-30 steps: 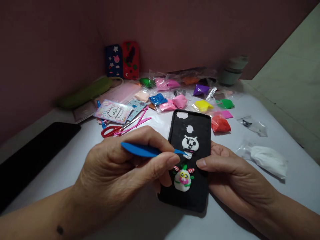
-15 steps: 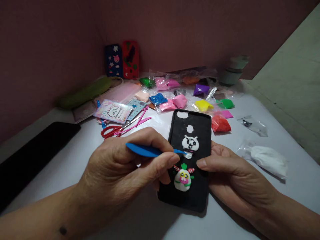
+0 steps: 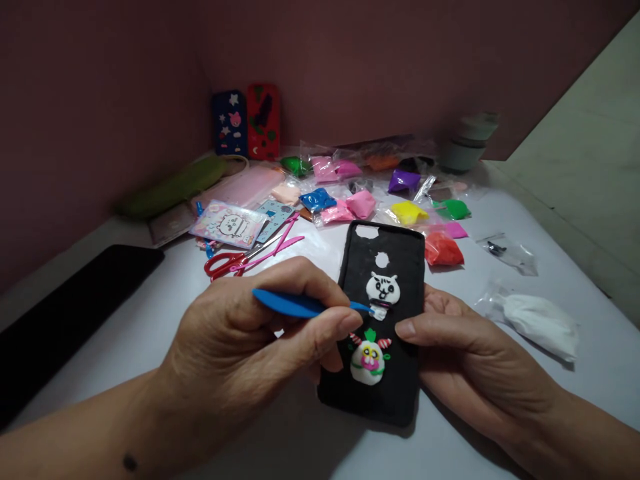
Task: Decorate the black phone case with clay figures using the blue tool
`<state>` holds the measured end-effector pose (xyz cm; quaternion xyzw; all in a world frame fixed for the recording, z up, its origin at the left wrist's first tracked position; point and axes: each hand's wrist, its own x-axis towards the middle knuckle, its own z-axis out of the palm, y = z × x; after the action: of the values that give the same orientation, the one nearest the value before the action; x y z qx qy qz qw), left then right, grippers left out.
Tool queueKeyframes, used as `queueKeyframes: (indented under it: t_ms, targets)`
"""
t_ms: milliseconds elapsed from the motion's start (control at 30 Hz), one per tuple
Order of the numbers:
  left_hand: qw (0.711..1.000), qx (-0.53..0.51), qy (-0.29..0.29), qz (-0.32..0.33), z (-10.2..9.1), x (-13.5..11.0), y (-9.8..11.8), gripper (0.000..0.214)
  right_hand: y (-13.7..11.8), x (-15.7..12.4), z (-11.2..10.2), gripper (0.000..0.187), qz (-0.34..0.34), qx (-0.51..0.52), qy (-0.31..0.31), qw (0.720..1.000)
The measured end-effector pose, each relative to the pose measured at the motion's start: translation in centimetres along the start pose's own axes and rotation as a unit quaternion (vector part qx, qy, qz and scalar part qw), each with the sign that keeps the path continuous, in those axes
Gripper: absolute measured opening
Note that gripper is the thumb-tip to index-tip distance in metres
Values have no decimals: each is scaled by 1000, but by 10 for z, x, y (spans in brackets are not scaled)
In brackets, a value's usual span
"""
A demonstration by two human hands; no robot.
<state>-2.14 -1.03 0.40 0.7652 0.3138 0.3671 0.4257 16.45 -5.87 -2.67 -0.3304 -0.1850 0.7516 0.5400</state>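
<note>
Between thumb and fingers my left hand [image 3: 270,340] pinches a blue clay modelling tool [image 3: 290,305]. The tool's thin tip touches the small white clay body [image 3: 379,312] under a white cat-like clay head [image 3: 383,289] with black features. Both lie on a black phone case [image 3: 400,393], tilted up toward me. My right hand [image 3: 465,340] grips the case by its right edge, thumb on the front and fingers mostly hidden behind. Lower on the case is a white clay figure [image 3: 368,367] with striped horns, a green tuft and a pink and yellow face.
Bags of coloured clay, among them red [image 3: 443,250], yellow [image 3: 409,213] and blue [image 3: 319,199], lie behind the case. White clay [image 3: 540,323] is at right. Red-handled scissors [image 3: 225,265], picture cards [image 3: 230,225] and a black slab [image 3: 75,313] are left. Two decorated cases [image 3: 263,123] lean on the wall.
The whole view has shifted slightly. Both hands keep their holds, and the tool tip stays at the white clay body.
</note>
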Motion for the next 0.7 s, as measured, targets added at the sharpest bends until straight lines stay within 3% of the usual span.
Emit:
queueKeyframes:
  t_ms: [400, 700]
  targets:
    - [999, 3, 10, -36, 0, 1, 5, 11, 0, 0, 0, 34, -2, -3, 2, 1000]
    - [1000, 11, 13, -24, -1, 0, 5, 10, 0, -1, 1, 34, 1, -3, 4, 1000]
